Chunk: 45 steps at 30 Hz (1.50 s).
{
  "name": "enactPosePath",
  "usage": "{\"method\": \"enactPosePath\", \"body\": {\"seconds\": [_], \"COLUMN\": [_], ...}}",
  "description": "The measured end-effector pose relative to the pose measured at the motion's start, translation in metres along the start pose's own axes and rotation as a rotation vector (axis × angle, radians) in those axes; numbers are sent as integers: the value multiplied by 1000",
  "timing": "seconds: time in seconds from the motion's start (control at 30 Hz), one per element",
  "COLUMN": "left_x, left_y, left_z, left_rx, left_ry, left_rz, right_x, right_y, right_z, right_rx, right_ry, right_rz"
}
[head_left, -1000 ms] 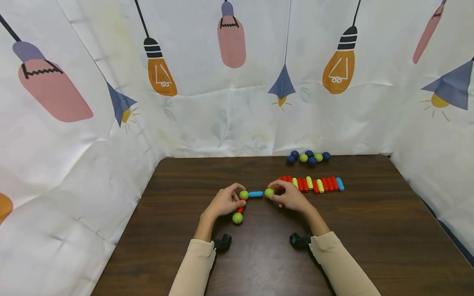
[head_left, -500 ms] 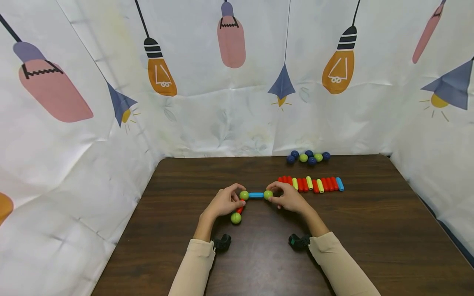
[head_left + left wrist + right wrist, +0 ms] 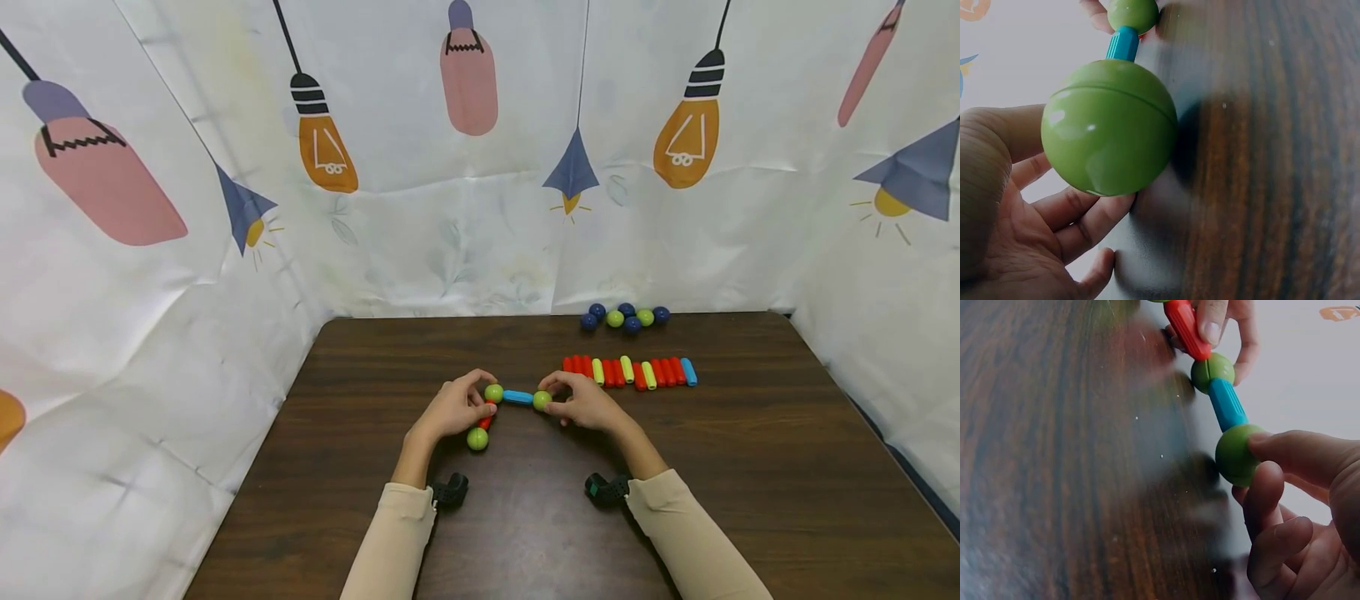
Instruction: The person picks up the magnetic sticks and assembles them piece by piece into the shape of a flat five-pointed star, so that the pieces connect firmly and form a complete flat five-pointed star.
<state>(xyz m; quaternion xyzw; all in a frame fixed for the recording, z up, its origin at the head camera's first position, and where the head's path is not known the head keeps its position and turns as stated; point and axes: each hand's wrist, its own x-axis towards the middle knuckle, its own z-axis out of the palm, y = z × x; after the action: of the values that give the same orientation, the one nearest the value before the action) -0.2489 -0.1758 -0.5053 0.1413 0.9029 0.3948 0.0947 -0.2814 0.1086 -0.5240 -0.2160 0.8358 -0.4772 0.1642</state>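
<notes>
My left hand [image 3: 453, 407] pinches the corner green ball [image 3: 493, 393] of a small ball-and-stick piece, its thumb lying along the red stick [image 3: 1186, 328]. That stick runs toward me to another green ball [image 3: 477, 438], large in the left wrist view. From the corner ball a blue stick [image 3: 517, 397] reaches rightward. At its far end sits a third green ball [image 3: 1238, 455], touching the stick. My right hand [image 3: 592, 404] grips this ball between thumb and fingers. Part of the red stick is hidden by the left thumb in the head view.
Behind my right hand lies a row of red, yellow and blue sticks [image 3: 648, 375]. Several dark blue and green balls [image 3: 632, 325] sit at the back edge of the brown table [image 3: 720, 500]. A patterned cloth [image 3: 420, 242] hangs behind and at both sides.
My right hand has brought its green ball left, from a small gap up against the blue stick's end. The stick's right end now tilts slightly toward me. The left hand has barely moved.
</notes>
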Motion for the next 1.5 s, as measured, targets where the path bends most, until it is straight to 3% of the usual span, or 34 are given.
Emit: {"method": "enactPosePath", "body": {"seconds": [0.33,0.7,0.97,1.13,1.5], "left_x": [2,5,4,1,-3], "left_y": [3,4,0,-2,-7], "left_z": [2,3,-1,-4,-11], "left_rx": [13,45,75,100,131], "left_ry": [27,48,73,114,192], "left_rz": [6,-10,-55,-100,-180], "right_x": [-2,-6,-15,-21,-42], "right_y": [-5,-6,-4,-1,13], "right_z": [-2,-13,-36,-52,-93], "right_rx": [-7,24,65,84,179], "right_ry": [-33,-7,35,82,215], "right_rz": [-3,29,50,32,84]}}
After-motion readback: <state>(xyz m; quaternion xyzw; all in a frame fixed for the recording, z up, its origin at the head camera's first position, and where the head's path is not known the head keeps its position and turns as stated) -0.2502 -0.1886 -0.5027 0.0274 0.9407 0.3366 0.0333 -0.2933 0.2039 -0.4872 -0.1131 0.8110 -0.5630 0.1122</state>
